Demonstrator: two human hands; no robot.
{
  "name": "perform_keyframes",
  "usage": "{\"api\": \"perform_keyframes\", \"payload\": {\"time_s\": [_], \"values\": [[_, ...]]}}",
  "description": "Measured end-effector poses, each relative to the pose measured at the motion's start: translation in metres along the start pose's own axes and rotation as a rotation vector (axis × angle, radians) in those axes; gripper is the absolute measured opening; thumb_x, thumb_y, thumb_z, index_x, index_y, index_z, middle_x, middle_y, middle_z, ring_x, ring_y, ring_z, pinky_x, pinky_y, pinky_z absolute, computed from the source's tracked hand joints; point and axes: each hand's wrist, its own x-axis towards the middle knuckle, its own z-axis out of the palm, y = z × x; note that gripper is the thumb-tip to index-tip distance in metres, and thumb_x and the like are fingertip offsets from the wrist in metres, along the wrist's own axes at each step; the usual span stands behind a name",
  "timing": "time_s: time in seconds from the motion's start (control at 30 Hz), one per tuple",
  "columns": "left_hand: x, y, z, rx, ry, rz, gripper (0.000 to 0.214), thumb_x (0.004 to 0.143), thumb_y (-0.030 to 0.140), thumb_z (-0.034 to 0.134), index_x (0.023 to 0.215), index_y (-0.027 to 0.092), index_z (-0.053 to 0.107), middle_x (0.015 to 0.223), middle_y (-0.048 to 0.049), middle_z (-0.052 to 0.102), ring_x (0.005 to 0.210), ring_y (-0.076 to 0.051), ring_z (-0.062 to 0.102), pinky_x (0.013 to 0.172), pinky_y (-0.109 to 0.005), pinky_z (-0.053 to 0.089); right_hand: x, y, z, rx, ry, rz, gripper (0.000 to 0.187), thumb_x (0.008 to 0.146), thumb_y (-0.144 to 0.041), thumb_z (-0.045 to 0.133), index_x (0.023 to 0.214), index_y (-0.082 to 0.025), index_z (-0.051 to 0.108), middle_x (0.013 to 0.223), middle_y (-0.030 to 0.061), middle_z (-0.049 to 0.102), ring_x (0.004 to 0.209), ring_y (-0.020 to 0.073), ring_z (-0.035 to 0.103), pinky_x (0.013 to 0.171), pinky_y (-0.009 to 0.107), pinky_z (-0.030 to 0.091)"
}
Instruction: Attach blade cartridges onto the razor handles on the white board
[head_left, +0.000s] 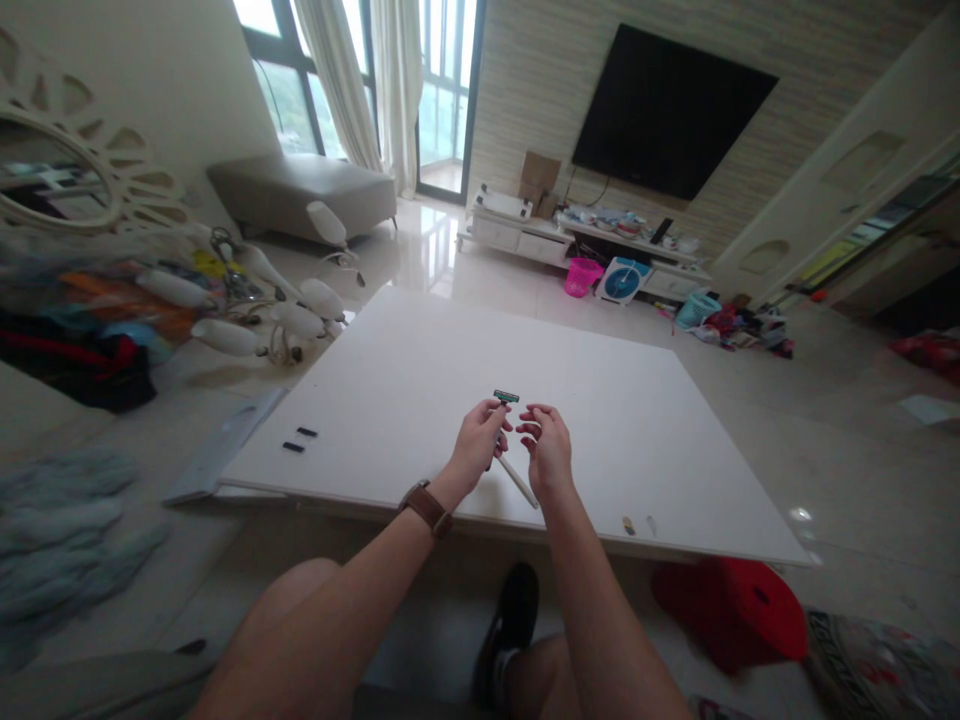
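My left hand [478,440], with a brown watch [426,508] on its wrist, is closed around a razor. The head of the razor [506,396], dark with a green strip, sticks up above the thumb and fingers. Just to the right, my right hand [550,446] is raised with its fingers bent and apart, and nothing shows in them. A thin whitish stick [519,482] is below and between the hands; its upper end is hidden by the left hand. Both hands are over the white tabletop [600,400].
Two small black strips [293,447] lie at the table's left. A small brown and grey piece [628,525] and a clear piece [651,526] lie near its front right edge. Beside the table are a white lamp fixture [296,320] and a red stool [750,610].
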Motion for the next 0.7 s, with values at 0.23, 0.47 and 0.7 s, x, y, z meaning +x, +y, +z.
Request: {"api": "perform_keyframes", "payload": {"time_s": [0.23,0.47,0.7], "values": [[-0.007,-0.003,-0.010,0.186,0.042,0.070,0.019,0.084,0.036,0.059,0.090,0.018,0.062,0.070,0.0012,0.059,0.046,-0.009,0.051,0.042,-0.022,0.035,-0.018,0.000,0.007,0.359,-0.011,0.281,0.010,0.083,-0.028,0.054,0.080,-0.020,0.059,0.076,0.0022,0.064,0.065,0.0140,0.061,0.060,0.026,0.049],[-0.027,0.007,-0.016,0.905,0.040,0.447,0.014,0.093,0.025,0.050,0.093,0.021,0.064,0.092,-0.0037,0.064,0.082,-0.017,0.061,0.071,-0.028,0.044,-0.037,-0.001,0.005,0.696,-0.106,0.386,0.030,0.095,-0.042,0.036,0.095,-0.020,0.057,0.090,0.0060,0.068,0.087,0.0166,0.068,0.081,0.031,0.057],[-0.025,0.017,-0.008,1.332,-0.074,0.474,0.022,0.100,0.031,0.041,0.112,0.028,0.060,0.111,-0.0035,0.062,0.077,-0.016,0.062,0.059,-0.029,0.037,-0.021,-0.002,0.001,0.763,-0.084,0.446,0.033,0.096,-0.042,0.034,0.102,-0.017,0.055,0.102,0.0105,0.068,0.089,0.0161,0.069,0.080,0.030,0.058]]}}
